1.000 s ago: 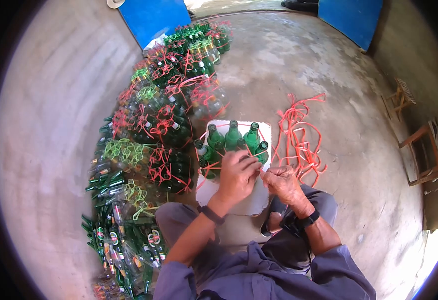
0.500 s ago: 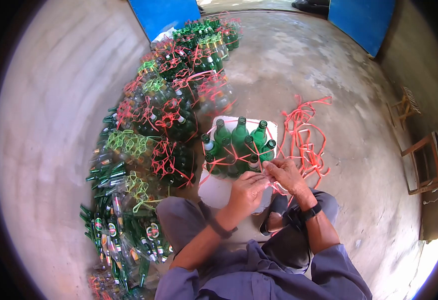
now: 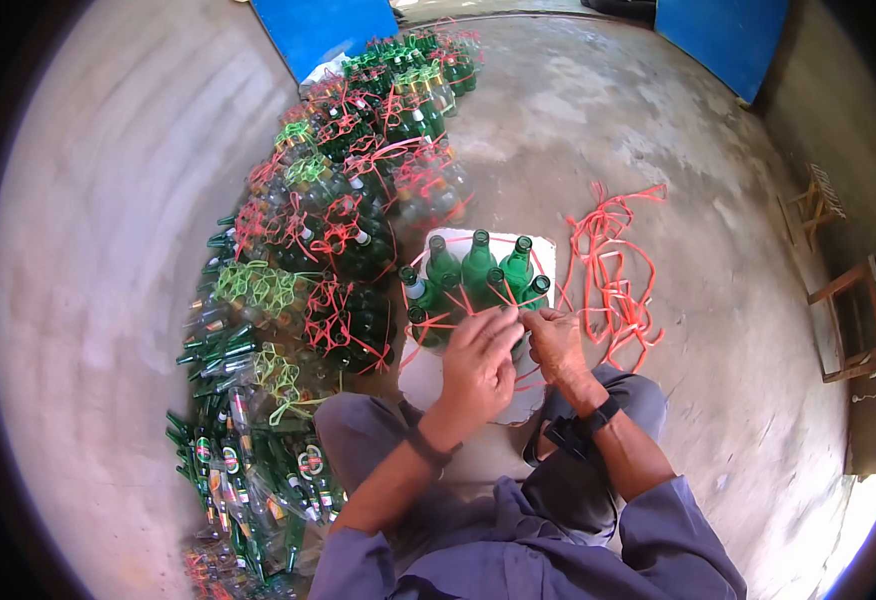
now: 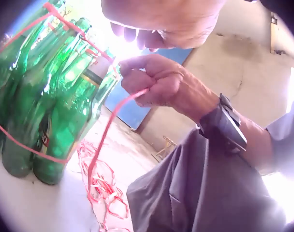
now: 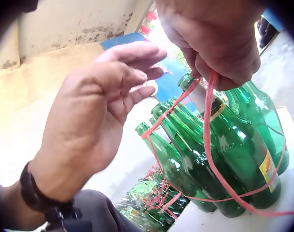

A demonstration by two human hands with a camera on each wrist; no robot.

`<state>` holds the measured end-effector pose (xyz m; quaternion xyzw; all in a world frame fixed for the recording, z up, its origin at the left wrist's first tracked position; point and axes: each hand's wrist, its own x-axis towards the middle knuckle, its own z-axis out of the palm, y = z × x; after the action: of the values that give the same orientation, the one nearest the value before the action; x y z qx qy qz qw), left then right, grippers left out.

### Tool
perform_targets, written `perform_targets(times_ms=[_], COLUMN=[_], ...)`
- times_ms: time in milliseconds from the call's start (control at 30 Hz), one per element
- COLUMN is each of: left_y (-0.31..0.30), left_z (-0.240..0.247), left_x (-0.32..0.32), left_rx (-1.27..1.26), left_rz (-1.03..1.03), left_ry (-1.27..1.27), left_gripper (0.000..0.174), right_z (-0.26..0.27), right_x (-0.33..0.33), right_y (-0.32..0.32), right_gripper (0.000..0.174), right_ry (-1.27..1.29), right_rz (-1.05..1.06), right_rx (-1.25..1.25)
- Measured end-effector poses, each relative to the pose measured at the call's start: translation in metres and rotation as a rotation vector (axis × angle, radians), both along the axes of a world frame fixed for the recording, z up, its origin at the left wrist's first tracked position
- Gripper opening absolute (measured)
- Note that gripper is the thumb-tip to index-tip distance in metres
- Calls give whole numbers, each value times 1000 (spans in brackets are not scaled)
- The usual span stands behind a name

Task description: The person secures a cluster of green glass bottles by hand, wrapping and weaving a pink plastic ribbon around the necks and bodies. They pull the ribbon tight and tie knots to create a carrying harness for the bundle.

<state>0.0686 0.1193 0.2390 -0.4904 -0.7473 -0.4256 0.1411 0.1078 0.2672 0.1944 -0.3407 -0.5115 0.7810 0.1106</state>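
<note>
Green bottles (image 3: 479,262) stand upright in a group on a white block (image 3: 420,388), with red strap (image 4: 32,151) running round their bodies and across their necks. My right hand (image 3: 558,348) is at the near right corner of the group, its curled fingers gripping red strap (image 5: 208,126) beside a bottle neck; a length hangs down from this fist (image 4: 154,83) in the left wrist view. Just left of it, my left hand (image 3: 480,368) is raised over the near bottles, its fingers loosely bent and apart (image 5: 91,104), with nothing seen in them.
Loose red strap (image 3: 613,290) lies in a tangle on the floor to the right. Tied bundles of bottles (image 3: 358,240) and a heap of loose bottles (image 3: 248,470) line the left side. Wooden frames (image 3: 853,325) stand by the right wall, and blue doors (image 3: 723,45) are at the back.
Half a second ago my left fingertips met my right hand at the near right corner; now they are apart, raised up and to the left. My right hand has shifted slightly forward, still gripping.
</note>
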Motion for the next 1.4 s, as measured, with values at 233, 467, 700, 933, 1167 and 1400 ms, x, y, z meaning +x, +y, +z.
perform_targets(times_ms=[233, 467, 700, 933, 1167, 1400], left_y=[28, 27, 27, 26, 25, 26], left_z=[1, -11, -8, -7, -12, -12], left_x=[-49, -50, -50, -51, -54, -55], left_rx=[-291, -353, -316, -306, -291, -284], left_rz=[74, 78, 97, 92, 71, 68], left_ry=[214, 193, 196, 161, 70, 86], left_gripper=[31, 29, 36, 40, 34, 37], right_z=[3, -7, -11, 18, 50, 13], right_x=[-3, 2, 7, 9, -19, -48], right_y=[5, 29, 29, 42, 67, 93], right_gripper=[17, 16, 27, 23, 10, 12], right_ry=[-7, -8, -43, 92, 189, 118], right_rz=[12, 81, 119, 238, 331, 288], right_rx=[-63, -53, 295, 821, 1217, 1132])
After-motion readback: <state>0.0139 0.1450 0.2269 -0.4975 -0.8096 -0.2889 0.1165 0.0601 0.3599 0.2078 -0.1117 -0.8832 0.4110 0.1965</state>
